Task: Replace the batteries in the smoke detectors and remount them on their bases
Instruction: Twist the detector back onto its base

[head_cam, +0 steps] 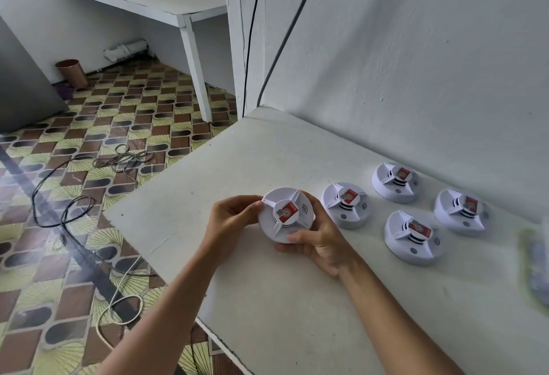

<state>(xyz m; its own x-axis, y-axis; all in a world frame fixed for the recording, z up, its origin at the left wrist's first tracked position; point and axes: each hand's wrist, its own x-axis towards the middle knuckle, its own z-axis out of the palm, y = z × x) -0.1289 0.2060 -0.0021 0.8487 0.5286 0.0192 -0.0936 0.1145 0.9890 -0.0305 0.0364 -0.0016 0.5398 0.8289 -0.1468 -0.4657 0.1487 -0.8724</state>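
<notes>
From the head camera, the left hand (234,220) and right hand (318,244) both curl their fingers around one smoke detector (285,215), held just above the white table (267,300). Four other detectors (411,238) sit nearby by the wall.

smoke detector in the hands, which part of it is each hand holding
Both hands hold one white smoke detector by its round outer rim: the left hand grips the left edge, and the right hand wraps the lower right edge with its fingers.
</notes>
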